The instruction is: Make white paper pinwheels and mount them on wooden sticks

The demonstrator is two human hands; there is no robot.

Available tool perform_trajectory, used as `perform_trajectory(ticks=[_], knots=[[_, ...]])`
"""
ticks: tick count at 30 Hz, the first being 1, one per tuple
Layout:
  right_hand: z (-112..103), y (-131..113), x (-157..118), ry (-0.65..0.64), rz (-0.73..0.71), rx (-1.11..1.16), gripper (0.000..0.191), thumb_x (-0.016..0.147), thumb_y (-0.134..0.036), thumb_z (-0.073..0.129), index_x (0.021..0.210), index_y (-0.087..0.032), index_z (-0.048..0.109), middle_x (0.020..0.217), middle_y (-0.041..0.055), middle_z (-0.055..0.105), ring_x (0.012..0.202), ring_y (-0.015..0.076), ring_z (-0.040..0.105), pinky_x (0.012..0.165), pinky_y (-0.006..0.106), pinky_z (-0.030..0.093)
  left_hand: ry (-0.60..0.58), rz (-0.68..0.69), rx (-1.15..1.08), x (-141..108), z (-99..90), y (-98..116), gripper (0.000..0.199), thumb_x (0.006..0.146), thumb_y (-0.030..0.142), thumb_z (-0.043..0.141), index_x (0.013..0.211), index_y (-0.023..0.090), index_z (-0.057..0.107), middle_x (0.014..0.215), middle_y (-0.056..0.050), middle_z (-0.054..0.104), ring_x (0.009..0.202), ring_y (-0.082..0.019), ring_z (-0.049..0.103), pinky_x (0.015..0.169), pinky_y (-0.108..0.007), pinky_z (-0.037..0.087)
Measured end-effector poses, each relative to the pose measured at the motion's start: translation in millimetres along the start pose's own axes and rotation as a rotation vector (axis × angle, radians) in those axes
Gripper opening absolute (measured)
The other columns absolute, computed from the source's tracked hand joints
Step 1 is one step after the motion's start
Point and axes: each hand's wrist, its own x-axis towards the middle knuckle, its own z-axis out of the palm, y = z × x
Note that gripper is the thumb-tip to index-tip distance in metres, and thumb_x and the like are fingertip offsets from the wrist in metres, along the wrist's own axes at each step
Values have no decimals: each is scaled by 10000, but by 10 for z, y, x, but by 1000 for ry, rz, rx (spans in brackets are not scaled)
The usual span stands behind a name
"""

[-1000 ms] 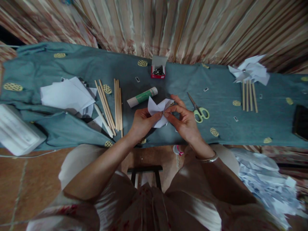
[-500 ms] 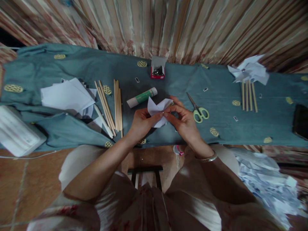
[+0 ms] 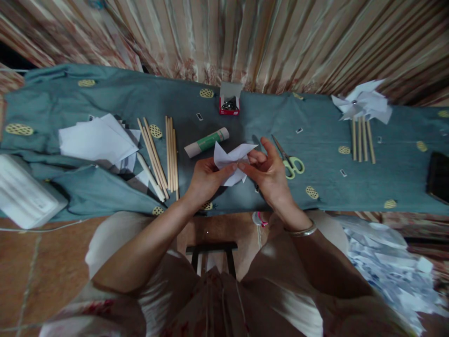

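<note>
A white paper pinwheel (image 3: 231,157) with folded blades is held between both hands, above the front part of the cloth-covered table. My left hand (image 3: 206,180) grips its left side, the thumb lying near the centre. From the right, my right hand (image 3: 271,175) presses its thumb at a small shiny pin in the pinwheel's centre; its index finger is raised away and the other fingers are partly behind the paper. Just behind the pinwheel lies a green and white glue stick (image 3: 206,142). Scissors (image 3: 291,163) with light green handles are right beside my right hand.
A red box (image 3: 230,105) of metal pins stands open at the back. Wooden sticks (image 3: 171,157) and white paper sheets (image 3: 98,140) lie left. Finished pinwheels (image 3: 366,103) on sticks lie right, near a dark device (image 3: 438,178). A white package (image 3: 28,192) sits far left.
My right index finger has lifted off the paper and stretched upward, while the right thumb stays at the centre. The left hand and the pinwheel have barely moved.
</note>
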Motion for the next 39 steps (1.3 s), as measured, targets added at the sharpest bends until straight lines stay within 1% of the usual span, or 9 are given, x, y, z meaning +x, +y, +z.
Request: perform_trajectory(ticks=[2, 3, 6, 9, 17, 25, 29, 33, 39], knots=[[9, -27, -9, -12, 66, 89, 948, 663, -407, 870, 1449, -312, 348, 975, 6, 730, 942, 245, 700, 889, 424, 566, -13, -6, -5, -1, -6, -4, 372, 611, 510, 884, 728, 178, 763, 659, -21, 718, 559, -126, 584, 500, -236, 443], [14, -44, -14, -3, 84, 116, 908, 656, -385, 876, 1417, -309, 387, 919, -10, 733, 881, 232, 704, 839, 402, 574, -21, -12, -7, -2, -8, -6, 369, 615, 509, 882, 733, 179, 765, 664, -24, 721, 561, -128, 585, 501, -240, 444], [29, -87, -22, 4, 102, 152, 796, 634, -358, 882, 1309, -315, 462, 862, -47, 738, 774, 186, 697, 763, 354, 575, -30, -15, 1, -3, -15, -18, 359, 629, 502, 876, 732, 177, 765, 662, -21, 714, 565, -129, 584, 513, -246, 440], [44, -104, -18, 19, 110, 178, 724, 608, -346, 890, 1213, -311, 494, 839, -65, 744, 720, 163, 690, 751, 341, 576, -20, 5, 32, -3, -18, -29, 335, 658, 489, 860, 723, 175, 764, 652, -15, 701, 578, -131, 588, 532, -251, 437], [57, -118, -15, 37, 136, 188, 659, 605, -318, 891, 1155, -290, 528, 838, -58, 755, 737, 171, 708, 769, 347, 577, -4, 9, 18, -18, 2, 6, 358, 643, 503, 866, 712, 169, 757, 640, -5, 686, 561, -115, 559, 526, -238, 435], [85, -119, -7, 21, 168, 240, 630, 586, -306, 892, 1113, -288, 546, 819, -75, 757, 697, 140, 686, 745, 316, 575, -9, 50, 20, -11, 10, 38, 389, 630, 526, 864, 671, 162, 732, 596, 10, 655, 547, -111, 545, 515, -233, 435], [81, -109, -7, 16, 159, 220, 613, 594, -339, 887, 1110, -301, 558, 843, -74, 751, 724, 146, 687, 747, 321, 568, -5, 49, 36, -9, 3, 38, 364, 644, 514, 860, 666, 173, 735, 607, 3, 668, 559, -125, 563, 507, -241, 432], [79, -156, -25, -21, 177, 203, 504, 643, -374, 859, 1068, -289, 602, 827, -54, 736, 758, 160, 689, 724, 318, 552, 6, 28, 30, -11, 1, 39, 352, 630, 515, 867, 667, 189, 738, 622, -5, 684, 573, -146, 582, 514, -260, 443], [92, -183, -26, -26, 214, 222, 502, 610, -369, 878, 1037, -284, 627, 782, -67, 733, 695, 152, 668, 681, 314, 550, 12, 13, 23, -19, 8, 41, 329, 635, 462, 871, 718, 171, 743, 660, -6, 691, 608, -148, 612, 553, -260, 458]])
